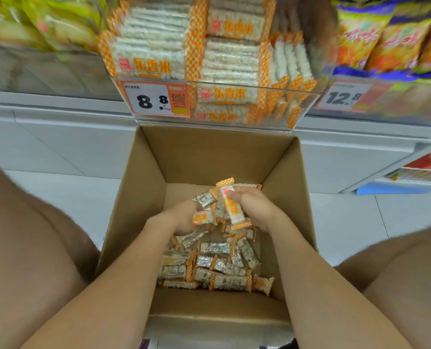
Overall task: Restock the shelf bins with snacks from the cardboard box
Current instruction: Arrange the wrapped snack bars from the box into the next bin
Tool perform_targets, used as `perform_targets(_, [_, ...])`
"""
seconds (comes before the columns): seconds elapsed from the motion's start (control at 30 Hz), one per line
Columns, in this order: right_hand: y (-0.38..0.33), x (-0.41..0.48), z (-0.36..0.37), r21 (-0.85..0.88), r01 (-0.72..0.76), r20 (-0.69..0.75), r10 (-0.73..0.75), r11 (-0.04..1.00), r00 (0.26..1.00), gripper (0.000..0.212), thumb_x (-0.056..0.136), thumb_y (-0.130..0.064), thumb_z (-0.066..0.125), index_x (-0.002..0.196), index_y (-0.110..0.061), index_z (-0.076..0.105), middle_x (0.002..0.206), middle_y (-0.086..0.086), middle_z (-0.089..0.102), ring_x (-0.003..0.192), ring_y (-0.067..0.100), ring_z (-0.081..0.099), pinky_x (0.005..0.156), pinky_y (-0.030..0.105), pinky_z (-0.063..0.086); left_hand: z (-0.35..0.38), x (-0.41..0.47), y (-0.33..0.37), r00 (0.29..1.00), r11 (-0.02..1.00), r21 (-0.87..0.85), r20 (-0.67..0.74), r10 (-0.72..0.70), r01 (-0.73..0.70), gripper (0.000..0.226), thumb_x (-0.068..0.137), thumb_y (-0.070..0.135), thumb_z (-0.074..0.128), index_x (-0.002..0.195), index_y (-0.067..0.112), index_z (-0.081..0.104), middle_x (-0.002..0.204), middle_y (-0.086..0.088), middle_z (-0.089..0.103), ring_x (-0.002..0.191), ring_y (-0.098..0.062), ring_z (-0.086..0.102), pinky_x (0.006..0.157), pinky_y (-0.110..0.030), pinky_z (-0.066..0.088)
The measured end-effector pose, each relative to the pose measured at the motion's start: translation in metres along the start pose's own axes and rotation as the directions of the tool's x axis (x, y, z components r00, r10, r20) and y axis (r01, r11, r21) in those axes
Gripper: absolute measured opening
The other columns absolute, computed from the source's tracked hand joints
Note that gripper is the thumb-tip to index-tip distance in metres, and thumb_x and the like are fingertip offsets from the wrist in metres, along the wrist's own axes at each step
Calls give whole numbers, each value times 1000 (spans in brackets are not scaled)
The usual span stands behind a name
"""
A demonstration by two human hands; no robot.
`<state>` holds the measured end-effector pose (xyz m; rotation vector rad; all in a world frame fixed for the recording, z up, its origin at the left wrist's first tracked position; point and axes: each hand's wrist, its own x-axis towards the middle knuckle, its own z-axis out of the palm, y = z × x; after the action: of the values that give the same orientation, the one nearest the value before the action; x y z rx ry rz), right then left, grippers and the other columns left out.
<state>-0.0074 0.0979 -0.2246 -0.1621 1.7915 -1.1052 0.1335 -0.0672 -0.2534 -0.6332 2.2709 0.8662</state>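
An open cardboard box point(149, 172) stands on the floor between my knees. Several small orange-and-white rice snack bars point(222, 268) lie on its bottom. Both hands are down inside the box, cupped together around a bunch of bars. My left hand point(181, 217) grips a bar with an orange label point(204, 218). My right hand point(254, 207) holds an upright bar point(230, 205) with others behind it. Directly above the box, a clear shelf bin point(307, 102) is stacked with the same snack bars point(224, 59).
A price tag reading 8.8 point(156, 100) hangs on the bin's front left. A bin of yellow bags point(46, 23) sits to the left, orange chip bags point(390, 34) to the right with a 12.8 tag point(345, 96). A lower shelf point(420, 172) juts out right.
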Motion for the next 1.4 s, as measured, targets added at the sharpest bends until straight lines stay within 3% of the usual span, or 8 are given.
perform_targets(0.23, [-77, -44, -12, -328, 410, 104, -398, 851, 911, 37, 104, -14, 57, 137, -31, 54, 54, -10, 49, 46, 6, 40, 48, 22, 36, -75, -65, 35, 941, 974, -35, -267, 209, -226, 71, 70, 14, 94, 120, 31, 46, 105, 14, 66, 96, -10, 58, 83, -38, 55])
perform_targets(0.43, [-143, -94, -21, -472, 535, 289, -450, 701, 845, 27, 95, -28, 77, 116, -17, 63, 90, 0, 75, 73, 10, 63, 69, 29, 52, -139, -113, 69, 888, 938, 52, -309, 341, -342, 78, 66, 25, 98, 119, 37, 43, 109, 9, 66, 93, -11, 65, 73, -33, 55])
perform_targets(0.6, [-185, -120, -22, -568, 663, 284, -640, 488, 714, 17, 89, -36, 83, 100, -25, 76, 93, -1, 75, 83, 16, 69, 77, 35, 58, -181, -150, 92, 831, 880, 12, -324, 453, -475, 76, 73, 28, 95, 137, 31, 53, 133, 17, 58, 122, -2, 55, 102, -25, 43])
perform_targets(0.9, [-245, -147, -55, -591, 677, 293, -665, 439, 687, 15, 90, -36, 78, 101, -29, 71, 102, -9, 74, 96, 5, 70, 90, 39, 58, -205, -169, 101, 699, 782, -196, -608, 376, -592, 45, 77, 54, 85, 115, 43, 65, 119, 17, 66, 113, -7, 64, 101, -46, 53])
perform_targets(1.03, [-249, -138, -64, -551, 694, 197, -736, 463, 647, 20, 91, -34, 78, 109, -33, 72, 110, -10, 73, 110, 4, 67, 95, 41, 57, -215, -161, 117, 475, 762, -16, -791, 387, -648, 38, 81, 33, 87, 113, 37, 68, 106, 27, 67, 100, 4, 65, 89, -27, 54])
perform_targets(1.2, [-262, -118, -62, -522, 690, -12, -813, 501, 582, 25, 88, -34, 77, 111, -37, 68, 106, -7, 71, 97, 8, 69, 80, 36, 58, -222, -142, 123, 119, 801, 344, -884, 452, -491, 56, 88, 22, 77, 140, 16, 56, 145, -2, 48, 140, -15, 43, 118, -26, 34])
perform_targets(1.3, [-267, -104, -64, -657, 588, -136, -841, 472, 523, 29, 89, -32, 71, 116, -36, 62, 110, -12, 63, 105, 12, 63, 83, 35, 52, -222, -129, 117, 166, 889, 343, -900, 404, -304, 55, 97, 31, 62, 147, 13, 50, 159, -11, 39, 150, -28, 33, 125, -42, 27])
perform_targets(1.4, [-265, -86, -56, -783, 489, -122, -867, 383, 483, 34, 92, -29, 66, 125, -30, 58, 119, -9, 64, 115, 20, 61, 95, 45, 52, -215, -119, 111, 379, 956, 288, -879, 290, -63, 59, 105, 48, 43, 157, 20, 37, 170, -9, 25, 158, -34, 17, 127, -58, 15])
